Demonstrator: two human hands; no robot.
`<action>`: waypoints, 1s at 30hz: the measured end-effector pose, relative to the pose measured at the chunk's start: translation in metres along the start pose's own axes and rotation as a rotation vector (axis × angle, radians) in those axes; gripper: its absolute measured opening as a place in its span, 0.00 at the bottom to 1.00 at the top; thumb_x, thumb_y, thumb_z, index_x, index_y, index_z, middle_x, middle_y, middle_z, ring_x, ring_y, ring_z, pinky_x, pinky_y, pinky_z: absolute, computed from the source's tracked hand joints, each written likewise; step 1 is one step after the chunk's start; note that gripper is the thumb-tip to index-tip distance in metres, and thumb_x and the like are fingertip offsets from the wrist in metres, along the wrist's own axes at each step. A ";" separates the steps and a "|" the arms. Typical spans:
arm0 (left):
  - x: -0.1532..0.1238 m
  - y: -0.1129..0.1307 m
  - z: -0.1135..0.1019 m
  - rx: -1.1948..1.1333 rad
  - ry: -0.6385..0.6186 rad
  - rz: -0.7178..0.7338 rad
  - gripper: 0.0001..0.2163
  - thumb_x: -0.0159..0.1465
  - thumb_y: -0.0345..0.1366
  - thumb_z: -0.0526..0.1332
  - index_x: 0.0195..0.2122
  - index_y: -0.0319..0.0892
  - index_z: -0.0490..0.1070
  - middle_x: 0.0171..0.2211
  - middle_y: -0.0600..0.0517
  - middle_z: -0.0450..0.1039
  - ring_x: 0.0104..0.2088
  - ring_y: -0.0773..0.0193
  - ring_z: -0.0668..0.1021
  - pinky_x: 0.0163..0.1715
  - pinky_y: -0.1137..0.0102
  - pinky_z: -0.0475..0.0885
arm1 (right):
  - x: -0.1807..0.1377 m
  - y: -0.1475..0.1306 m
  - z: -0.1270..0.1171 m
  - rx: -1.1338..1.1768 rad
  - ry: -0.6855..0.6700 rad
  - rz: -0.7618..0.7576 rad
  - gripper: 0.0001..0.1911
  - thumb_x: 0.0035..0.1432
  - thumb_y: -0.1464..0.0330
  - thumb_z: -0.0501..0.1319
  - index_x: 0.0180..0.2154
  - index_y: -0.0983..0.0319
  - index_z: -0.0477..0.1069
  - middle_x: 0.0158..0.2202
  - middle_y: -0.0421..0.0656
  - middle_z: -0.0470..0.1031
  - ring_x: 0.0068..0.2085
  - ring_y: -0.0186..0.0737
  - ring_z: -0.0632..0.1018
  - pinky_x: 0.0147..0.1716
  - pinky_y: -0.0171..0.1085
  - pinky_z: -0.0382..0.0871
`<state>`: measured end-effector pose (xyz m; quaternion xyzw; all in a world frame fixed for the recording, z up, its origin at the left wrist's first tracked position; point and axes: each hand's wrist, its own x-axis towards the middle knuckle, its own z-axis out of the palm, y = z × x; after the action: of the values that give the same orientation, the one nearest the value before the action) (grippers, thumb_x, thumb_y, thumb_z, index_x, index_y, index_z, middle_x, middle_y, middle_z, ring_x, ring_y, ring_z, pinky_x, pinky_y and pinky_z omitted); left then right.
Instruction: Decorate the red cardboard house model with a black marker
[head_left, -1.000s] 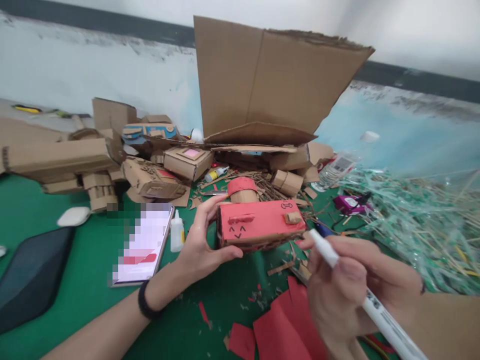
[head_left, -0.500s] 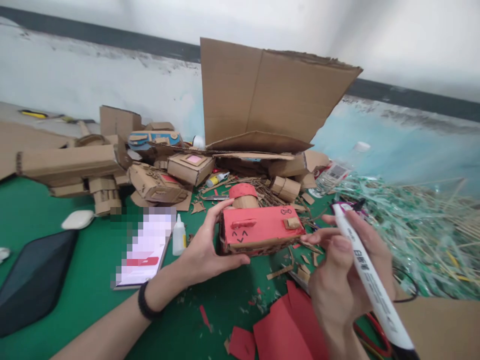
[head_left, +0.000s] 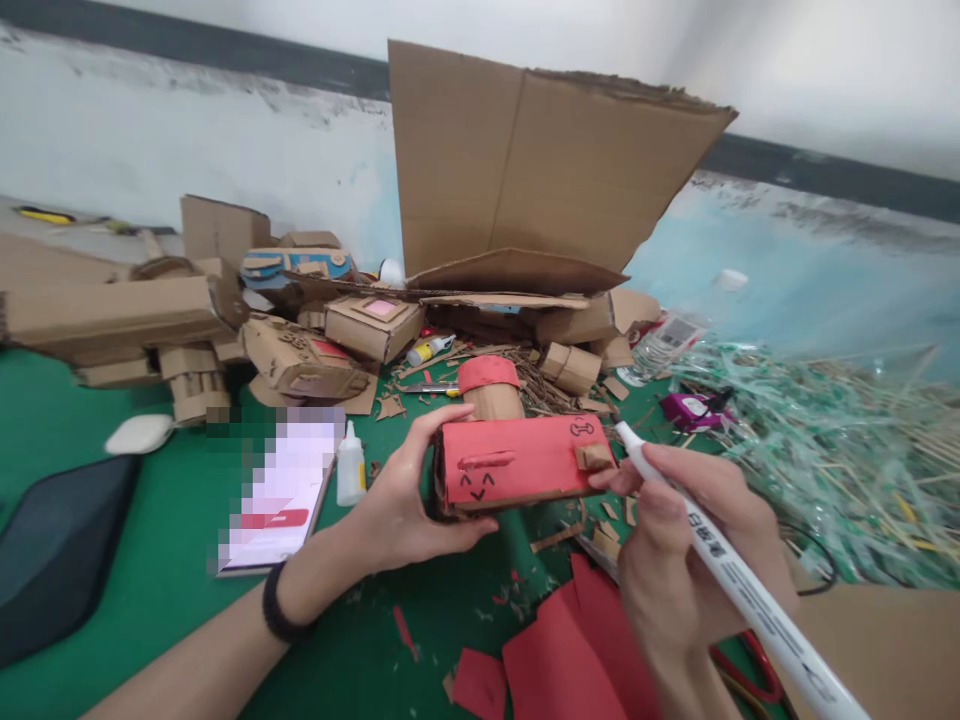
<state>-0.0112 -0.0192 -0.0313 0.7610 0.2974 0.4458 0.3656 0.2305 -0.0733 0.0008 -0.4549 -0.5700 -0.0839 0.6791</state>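
Observation:
My left hand (head_left: 405, 500) grips the left end of a small cardboard box (head_left: 525, 458) covered with red paper. Black marks on its top form a little face at the left and a bone-like shape at the right. A raised red strip and a small cardboard block stick up from that surface. In my right hand (head_left: 690, 540) is a white whiteboard marker (head_left: 735, 575), slanted, its dark tip just off the box's right end. Fingertips of this hand touch the box's right edge. Behind the box stands a cardboard roll (head_left: 491, 400) with a red band.
Cardboard models (head_left: 300, 355) and a large cardboard sheet (head_left: 555, 170) stand at the back. Left are a phone (head_left: 289, 500), a glue bottle (head_left: 350, 470) and a dark tablet-like slab (head_left: 60, 550). Red paper (head_left: 562, 650) lies in front; sticks and plastic wrap (head_left: 832, 440) fill the right.
My right hand has brought the marker left, its tip now close to the box's right end. The box has turned slightly in my left hand. The view has shifted a little.

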 end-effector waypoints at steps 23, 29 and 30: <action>-0.003 0.002 -0.005 0.132 0.005 0.080 0.46 0.59 0.43 0.81 0.74 0.53 0.59 0.66 0.43 0.73 0.64 0.43 0.80 0.67 0.52 0.77 | -0.007 -0.015 -0.006 -0.164 -0.046 0.181 0.17 0.65 0.59 0.74 0.27 0.61 0.80 0.20 0.37 0.76 0.16 0.32 0.71 0.15 0.33 0.63; -0.002 0.001 -0.006 0.153 0.002 0.085 0.46 0.59 0.46 0.82 0.73 0.52 0.60 0.65 0.43 0.74 0.64 0.43 0.81 0.67 0.53 0.78 | -0.007 -0.009 -0.009 -0.149 -0.026 0.209 0.16 0.62 0.61 0.75 0.26 0.62 0.80 0.19 0.38 0.75 0.17 0.31 0.72 0.16 0.33 0.63; -0.002 0.001 -0.006 0.156 0.001 0.086 0.45 0.59 0.47 0.82 0.73 0.52 0.60 0.65 0.43 0.74 0.64 0.43 0.81 0.67 0.53 0.78 | -0.007 -0.009 -0.009 -0.151 -0.031 0.214 0.17 0.63 0.60 0.75 0.25 0.62 0.79 0.19 0.38 0.75 0.17 0.31 0.72 0.16 0.33 0.62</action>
<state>-0.0176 -0.0198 -0.0291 0.7992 0.2984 0.4368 0.2855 0.2285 -0.0875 -0.0003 -0.5644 -0.5205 -0.0466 0.6391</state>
